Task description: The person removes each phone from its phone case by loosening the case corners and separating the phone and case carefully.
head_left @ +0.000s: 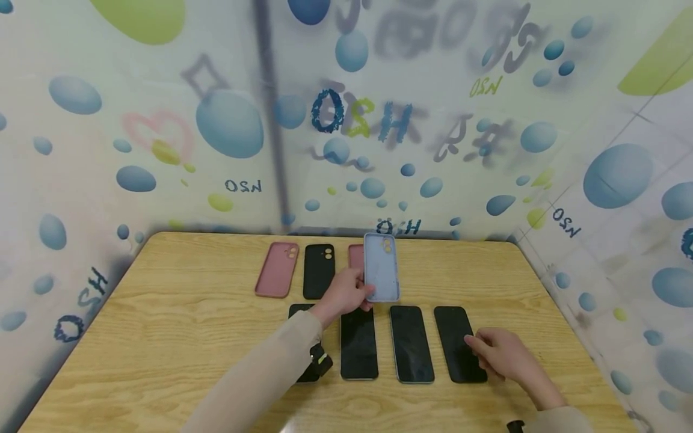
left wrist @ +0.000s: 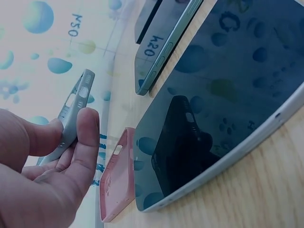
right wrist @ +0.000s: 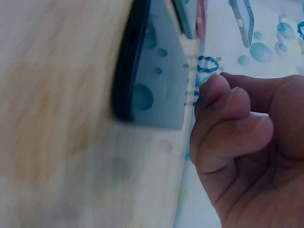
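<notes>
My left hand pinches the lower left edge of a light blue phone case and holds it raised above the table. Behind it, a pink phone case is partly hidden. In the left wrist view, thumb and fingers grip the blue case along its sides. My right hand hovers by the rightmost black-screened phone, its fingers loosely bent. Nothing lies between those fingers in the right wrist view, where the phone is beside the hand.
Another pink phone case and a black phone case lie on the wooden table at the back. More phones, one at centre and one to its right, line the front row. My left sleeve covers another phone. A patterned wall stands behind.
</notes>
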